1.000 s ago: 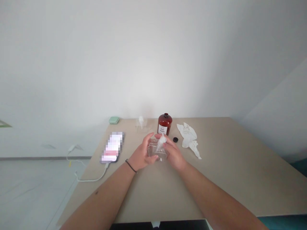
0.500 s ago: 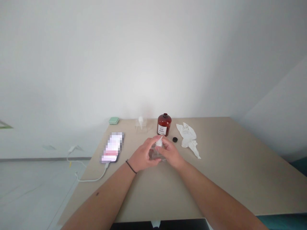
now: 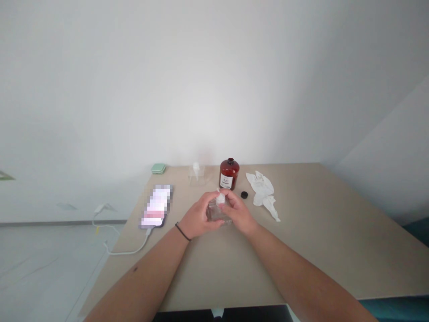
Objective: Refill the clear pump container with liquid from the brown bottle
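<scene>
A clear, square-looking bottle (image 3: 216, 215) with a white pump top (image 3: 220, 199) is between my hands at the middle of the table. My left hand (image 3: 200, 218) wraps round the bottle's left side, with a dark band on the wrist. On the other side, my right hand (image 3: 237, 212) closes its thumb and fingers round the white pump top. Just behind them stands a brown bottle (image 3: 229, 170) with a white label and an uncapped neck. A small black cap (image 3: 244, 195) lies to the right of my right hand.
A crumpled white tissue (image 3: 263, 190) lies on the right of the table (image 3: 318, 223). Back left are a clear container with a white top (image 3: 196, 172) and a small green box (image 3: 158, 168). A phone (image 3: 157, 205) with a white cable (image 3: 134, 252) is on the left.
The white pump top has turned within my right fingers, its spout now pointing up and left instead of right. Both hands stay round the clear bottle.
</scene>
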Tool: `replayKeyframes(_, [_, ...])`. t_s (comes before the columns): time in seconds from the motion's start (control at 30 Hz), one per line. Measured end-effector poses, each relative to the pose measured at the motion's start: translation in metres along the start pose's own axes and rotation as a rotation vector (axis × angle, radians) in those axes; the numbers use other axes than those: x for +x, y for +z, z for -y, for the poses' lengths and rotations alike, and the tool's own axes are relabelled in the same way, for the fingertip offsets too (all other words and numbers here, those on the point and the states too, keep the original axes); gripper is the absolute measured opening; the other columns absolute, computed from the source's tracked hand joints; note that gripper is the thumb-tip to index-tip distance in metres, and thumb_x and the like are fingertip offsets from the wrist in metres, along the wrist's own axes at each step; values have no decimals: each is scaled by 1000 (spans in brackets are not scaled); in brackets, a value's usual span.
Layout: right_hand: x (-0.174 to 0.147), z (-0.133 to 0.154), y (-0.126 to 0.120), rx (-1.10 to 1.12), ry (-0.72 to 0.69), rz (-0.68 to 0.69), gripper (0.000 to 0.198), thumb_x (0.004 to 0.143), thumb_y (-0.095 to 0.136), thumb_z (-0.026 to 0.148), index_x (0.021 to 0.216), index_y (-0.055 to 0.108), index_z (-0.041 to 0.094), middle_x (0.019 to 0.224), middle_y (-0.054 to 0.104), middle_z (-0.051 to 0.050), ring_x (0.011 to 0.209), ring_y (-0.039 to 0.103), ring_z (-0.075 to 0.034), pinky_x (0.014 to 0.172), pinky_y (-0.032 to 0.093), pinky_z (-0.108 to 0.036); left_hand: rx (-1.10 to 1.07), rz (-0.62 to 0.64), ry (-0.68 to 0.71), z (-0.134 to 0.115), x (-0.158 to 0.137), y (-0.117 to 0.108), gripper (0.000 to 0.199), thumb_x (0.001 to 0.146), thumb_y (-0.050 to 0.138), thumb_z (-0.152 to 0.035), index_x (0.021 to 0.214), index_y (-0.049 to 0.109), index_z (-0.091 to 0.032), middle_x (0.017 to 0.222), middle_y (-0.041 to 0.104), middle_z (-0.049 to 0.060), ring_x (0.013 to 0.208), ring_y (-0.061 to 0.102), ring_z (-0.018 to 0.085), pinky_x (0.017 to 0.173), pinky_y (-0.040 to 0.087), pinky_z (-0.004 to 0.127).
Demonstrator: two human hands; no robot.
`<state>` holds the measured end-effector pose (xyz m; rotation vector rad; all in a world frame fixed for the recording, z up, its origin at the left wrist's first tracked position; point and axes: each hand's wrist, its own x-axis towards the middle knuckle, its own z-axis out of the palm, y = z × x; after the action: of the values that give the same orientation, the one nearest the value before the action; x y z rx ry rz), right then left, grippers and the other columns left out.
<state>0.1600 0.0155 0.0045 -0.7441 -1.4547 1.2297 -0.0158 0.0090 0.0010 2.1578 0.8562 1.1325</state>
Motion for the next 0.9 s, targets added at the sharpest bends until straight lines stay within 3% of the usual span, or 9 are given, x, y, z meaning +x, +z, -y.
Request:
replayKeyframes(0.1, [-1, 1, 0, -14, -1, -16, 32, 82, 66, 50, 105, 66, 28, 116, 62, -3, 112, 56, -23, 102, 39, -41, -20, 3, 9, 2, 0, 0, 74, 74, 76, -29, 137, 37, -24, 135, 52, 12, 122, 55, 28, 105, 45, 47])
replayKeyframes(0.3, [-2, 1, 3, -2, 10, -13, 39, 77, 72, 51, 105, 60, 27, 100, 63, -2, 95, 59, -21, 90, 47, -38, -3, 8, -35, 4, -2, 0, 73, 73, 77, -32, 134, 39, -23, 131, 54, 11, 118, 57, 28, 103, 47, 45])
replayKeyframes(0.47, [-2, 1, 2, -63, -21, -32, 35, 82, 64, 55, 104, 65, 27, 119, 59, -5, 116, 53, -24, 104, 38, -42, -9, -1, 6, 5, -3, 0, 73, 75, 75, -33, 136, 37, -24, 133, 52, 11, 120, 56, 27, 103, 47, 45])
replayKeyframes(0.6, [-1, -1, 3, -32, -24, -10, 35, 79, 70, 51, 102, 61, 27, 100, 61, -2, 95, 58, -21, 90, 46, -39, 9, 5, -11, 5, -3, 0, 71, 73, 76, -31, 133, 39, -23, 130, 54, 11, 116, 58, 27, 102, 47, 45])
replayKeyframes(0.8, [-1, 0, 3, -71, -40, -24, 30, 83, 64, 51, 101, 65, 26, 113, 59, -4, 112, 54, -23, 102, 39, -41, -30, 6, -25, 6, -4, -1, 73, 74, 76, -32, 135, 37, -24, 133, 52, 11, 118, 57, 27, 100, 48, 43])
replayKeyframes(0.9, [-1, -1, 5, -56, -27, -34, 33, 80, 69, 50, 100, 61, 25, 100, 60, -3, 97, 57, -21, 93, 44, -39, -24, 8, -47, 5, -4, -1, 73, 73, 77, -31, 134, 38, -23, 132, 53, 12, 118, 57, 28, 102, 47, 44])
